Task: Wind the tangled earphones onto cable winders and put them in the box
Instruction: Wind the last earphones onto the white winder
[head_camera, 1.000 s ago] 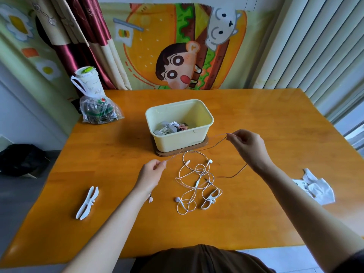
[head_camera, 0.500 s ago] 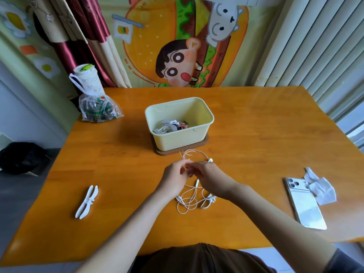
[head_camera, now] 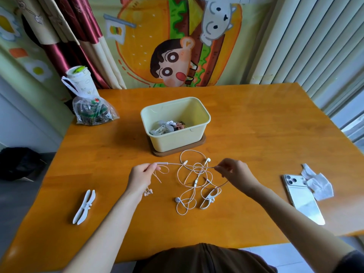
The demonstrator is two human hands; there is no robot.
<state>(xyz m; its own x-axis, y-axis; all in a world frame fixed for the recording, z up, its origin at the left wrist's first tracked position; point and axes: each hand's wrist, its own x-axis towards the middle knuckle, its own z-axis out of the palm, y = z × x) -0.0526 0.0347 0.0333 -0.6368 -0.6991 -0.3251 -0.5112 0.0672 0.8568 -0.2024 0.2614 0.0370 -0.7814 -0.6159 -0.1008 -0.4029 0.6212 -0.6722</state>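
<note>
My left hand (head_camera: 142, 176) grips the plug end of a pink earphone cable (head_camera: 189, 164), and its pink earbuds (head_camera: 148, 192) dangle below my wrist. My right hand (head_camera: 234, 172) pinches the same cable, stretched taut between both hands. Under that stretch a tangled white earphone set (head_camera: 190, 180) lies on the table. A white dragonfly-shaped cable winder (head_camera: 210, 197) sits among the tangle, a second winder (head_camera: 84, 207) lies at the left. The pale yellow box (head_camera: 178, 141) stands behind on a brown base, holding wound earphones.
A white phone (head_camera: 302, 200) and a crumpled white tissue (head_camera: 319, 185) lie at the right. A plastic bag with a cup on it (head_camera: 89, 109) stands at the back left corner. The wooden table (head_camera: 266, 127) ends close to my body.
Half a second ago both hands were together over the tangle. They have since drawn apart, pulling the pink cable straight between them.
</note>
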